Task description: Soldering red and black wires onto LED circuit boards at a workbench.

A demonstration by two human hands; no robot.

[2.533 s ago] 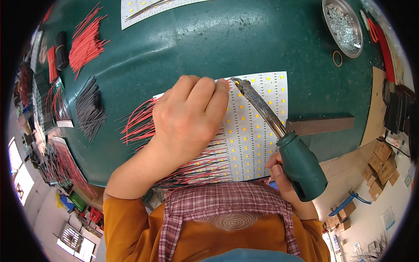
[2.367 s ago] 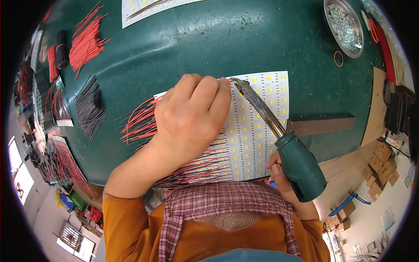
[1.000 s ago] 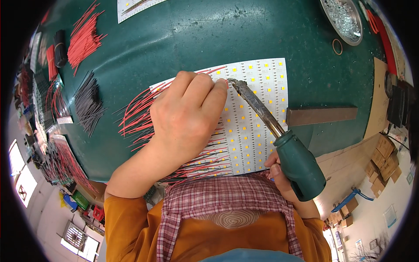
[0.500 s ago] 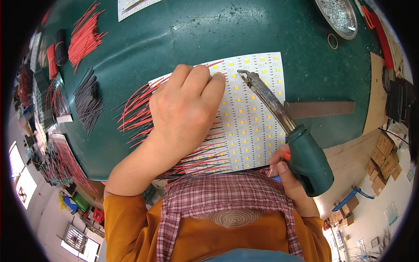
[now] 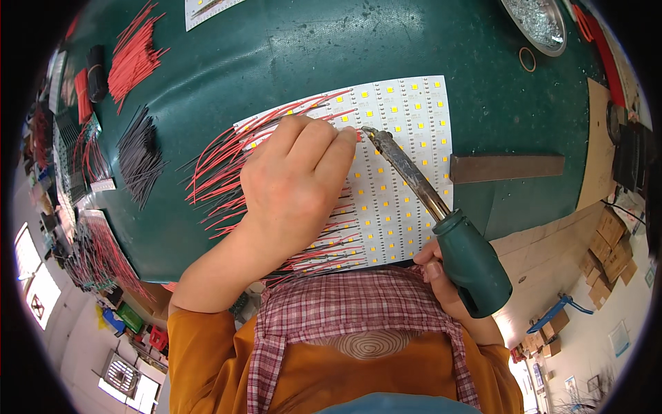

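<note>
A white circuit board sheet (image 5: 407, 200) with rows of yellow LEDs lies in front of me. Red and black wires (image 5: 214, 165) stick out past its left side, many with their ends along a column of the board. My left hand (image 5: 296, 186) is over the board, closed, its fingertips pinching what looks like a red wire (image 5: 358, 136). In my right hand (image 5: 441, 276) is a soldering iron (image 5: 476, 265) with a green handle, which hides part of that hand. The iron's tip is right beside the left fingertips, at the board; whether it touches the wire I cannot tell.
Loose red wires (image 5: 138, 65) and black wires (image 5: 140, 159) lie on the green table (image 5: 276, 62) at left. A dark flat bar (image 5: 510, 168) lies right of the board. At the far right stand a metal bowl (image 5: 557, 48) of silvery bits and a rubber band (image 5: 527, 59).
The soldering iron has moved left and nearer to me, its tip now close to my left fingertips. My left hand has moved slightly nearer, uncovering wires at the board's far edge.
</note>
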